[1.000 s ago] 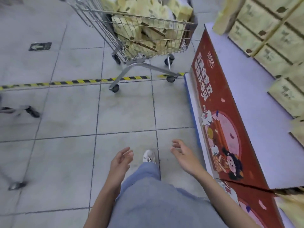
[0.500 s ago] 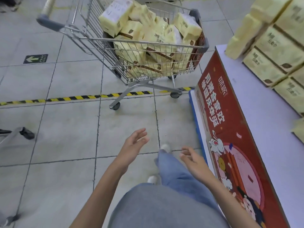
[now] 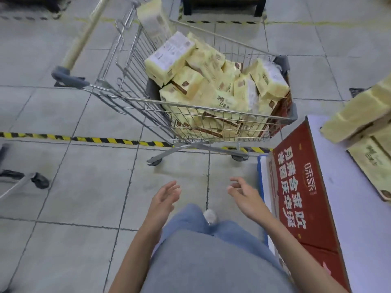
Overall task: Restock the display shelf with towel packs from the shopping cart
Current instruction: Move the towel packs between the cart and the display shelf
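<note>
Holds nothing: left hand [image 3: 165, 199] and right hand [image 3: 243, 197] hover low over the grey tiled floor [image 3: 74, 187], fingers apart and relaxed, well short of the silver wire shopping cart [image 3: 131, 66]. Finds the pale yellow plastic-wrapped towel packs [image 3: 211, 89] heaped loosely in the cart's right end, one top pack [image 3: 169, 56] tilted. Risks a slide if that pack gets yanked, likely tipping neighbours over the rim. Risks rolling the wheeled cart away on a push. Could also knock the stacked packs [image 3: 355, 117] on the white display shelf with red cardboard front [image 3: 338, 187].
</note>
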{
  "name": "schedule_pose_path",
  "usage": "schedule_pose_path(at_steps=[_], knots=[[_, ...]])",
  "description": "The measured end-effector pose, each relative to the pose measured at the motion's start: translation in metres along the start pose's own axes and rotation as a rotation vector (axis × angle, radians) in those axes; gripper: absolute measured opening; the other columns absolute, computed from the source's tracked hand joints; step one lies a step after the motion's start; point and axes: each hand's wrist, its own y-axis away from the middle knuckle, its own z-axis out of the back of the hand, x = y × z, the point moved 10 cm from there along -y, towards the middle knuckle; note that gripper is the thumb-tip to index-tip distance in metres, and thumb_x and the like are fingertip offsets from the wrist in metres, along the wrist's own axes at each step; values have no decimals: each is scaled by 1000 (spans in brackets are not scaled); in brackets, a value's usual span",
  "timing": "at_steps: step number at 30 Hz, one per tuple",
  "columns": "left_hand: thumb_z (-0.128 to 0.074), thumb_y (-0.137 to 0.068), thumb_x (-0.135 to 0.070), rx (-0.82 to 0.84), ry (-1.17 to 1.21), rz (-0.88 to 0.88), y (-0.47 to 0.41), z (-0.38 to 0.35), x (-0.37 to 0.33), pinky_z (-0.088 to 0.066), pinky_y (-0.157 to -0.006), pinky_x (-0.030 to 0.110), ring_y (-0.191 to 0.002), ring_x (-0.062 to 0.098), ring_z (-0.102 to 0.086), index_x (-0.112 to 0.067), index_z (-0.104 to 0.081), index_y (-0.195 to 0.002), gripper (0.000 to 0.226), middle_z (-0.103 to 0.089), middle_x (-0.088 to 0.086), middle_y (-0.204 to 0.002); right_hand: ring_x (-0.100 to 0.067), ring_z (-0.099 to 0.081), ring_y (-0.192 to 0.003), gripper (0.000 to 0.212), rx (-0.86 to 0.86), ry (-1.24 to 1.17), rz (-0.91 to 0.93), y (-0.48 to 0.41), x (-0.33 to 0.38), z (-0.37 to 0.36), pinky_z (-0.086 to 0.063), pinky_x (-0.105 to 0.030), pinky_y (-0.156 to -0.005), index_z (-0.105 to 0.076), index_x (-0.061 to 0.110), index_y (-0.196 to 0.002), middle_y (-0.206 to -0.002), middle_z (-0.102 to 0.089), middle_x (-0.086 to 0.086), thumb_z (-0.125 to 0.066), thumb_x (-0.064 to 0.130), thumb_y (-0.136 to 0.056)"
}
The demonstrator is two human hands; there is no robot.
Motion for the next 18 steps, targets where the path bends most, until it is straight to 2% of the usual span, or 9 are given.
schedule_pose_path(at_steps=[3,6,10,14,18], knots=[[-51,-96,-20,-20,16,2,-23,-3,-20,-35,-92,29,-119,18,-53,-26,-53,-118,23,-58,-1,-127,-14,-50,-100,34,17,-7,17,-30,21,8,-35,-18,-77,-45,12,-131,-122,-53,-8,-46,21,-98],[-51,-96,-19,-22,28,-17,-56,-6,-45,-37,-90,28,-120,17,-53,-27,-53,-116,21,-58,-2,-126,-15,-50,-100,35,26,-22,-3,-60,33,10,-34,-19,-77,-46,11,-131,-121,-54,-8,-46,21,-98],[-51,-96,-19,5,23,-37,-105,-14,-84,-39,-86,27,-117,16,-54,-26,-53,-117,23,-59,-3,-123,-13,-49,-100,35,16,-52,-29,-103,50,17,-34,-21,-81,-44,15,-133,-115,-50,0,-45,24,-99],[-53,-95,-21,63,14,-88,-158,-16,-144,-39,-85,24,-108,4,-57,-27,-54,-122,27,-60,-6,-124,-10,-51,-98,34,-73,-98,-28,-150,81,40,-36,-22,-78,-47,17,-131,-118,-54,-1,-48,24,-98],[-53,-95,-23,78,15,-110,-209,-8,-205,-41,-86,24,-115,13,-57,-28,-55,-117,23,-61,-5,-123,-9,-55,-101,30,-192,-135,28,-191,126,60,-39,-21,-81,-50,17,-126,-113,-56,5,-51,21,-96]])
